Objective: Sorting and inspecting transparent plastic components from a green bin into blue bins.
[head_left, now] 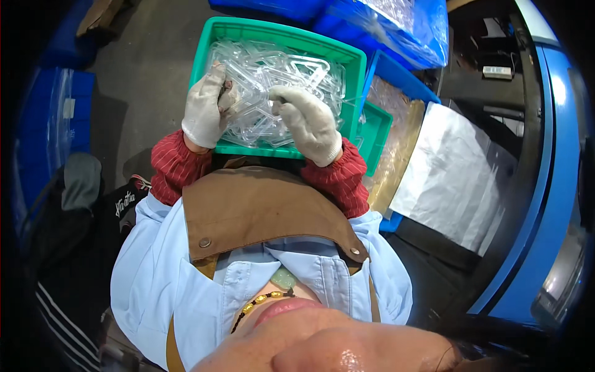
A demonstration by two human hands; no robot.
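Note:
A green tray in front of me holds a heap of clear plastic pieces, some shaped like triangular frames. Both my hands wear white knit gloves. Over the tray's left side, my left hand is closed, thumb toward fingers, on a clear plastic piece that slants toward the middle. My right hand is over the near right part of the heap, its fingers curled together with the tips pointing left. Whatever lies between those fingers is too see-through to make out.
Beyond the tray stand blue bins lined with clear film. To the right are a smaller green tray, a white sheet and a blue machine frame. More blue bins stand at the left, beside the grey floor.

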